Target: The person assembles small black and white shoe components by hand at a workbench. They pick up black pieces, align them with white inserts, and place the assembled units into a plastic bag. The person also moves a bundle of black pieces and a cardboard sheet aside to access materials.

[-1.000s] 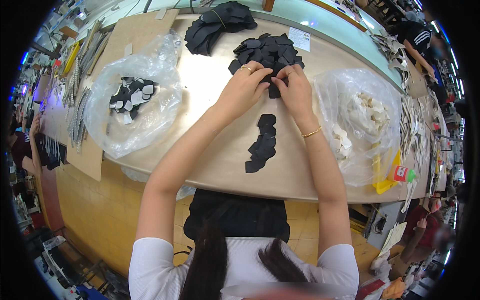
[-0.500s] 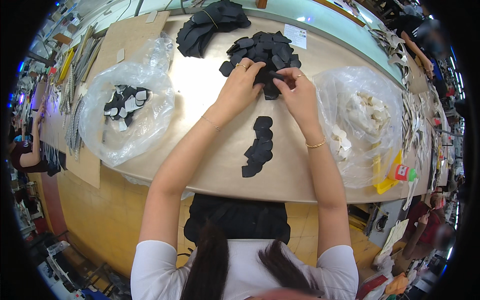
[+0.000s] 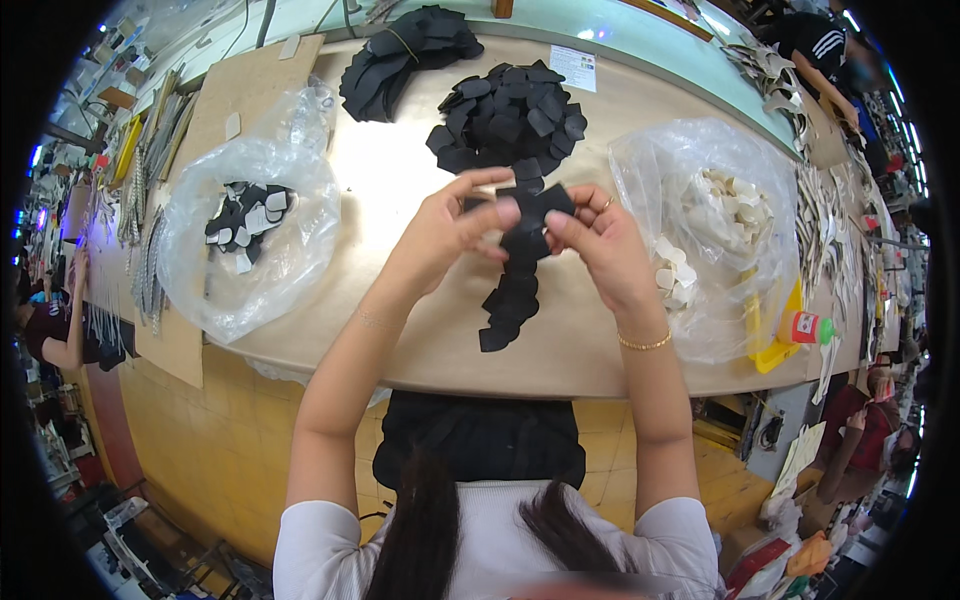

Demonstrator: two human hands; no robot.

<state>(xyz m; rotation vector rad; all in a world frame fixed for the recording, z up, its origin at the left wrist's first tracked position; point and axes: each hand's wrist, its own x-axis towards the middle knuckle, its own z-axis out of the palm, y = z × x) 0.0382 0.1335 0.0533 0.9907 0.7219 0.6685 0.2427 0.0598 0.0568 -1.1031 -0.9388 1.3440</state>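
Both hands are raised over the middle of the table, just this side of a heap of flat black pieces (image 3: 512, 115). Between them are several black cut pieces (image 3: 530, 205) with rounded edges. My right hand (image 3: 607, 245) pinches these with thumb and fingers. My left hand (image 3: 452, 228), a little blurred, has its thumb over the pieces' left side, and a dark edge shows between thumb and forefinger. Below the hands, a row of overlapping black pieces (image 3: 512, 303) lies on the table, its upper end partly hidden by the held pieces.
A clear plastic bag (image 3: 190, 285) with black and whitish pieces lies open at left. Another bag (image 3: 640, 160) with cream pieces is at right, near a yellow tray (image 3: 770, 358) and a green-capped bottle (image 3: 812, 328). A banded black bundle (image 3: 410, 50) lies behind.
Both hands have drawn back from the heap toward me, bringing black pieces with them. The pieces are now held up between the hands, above the row.
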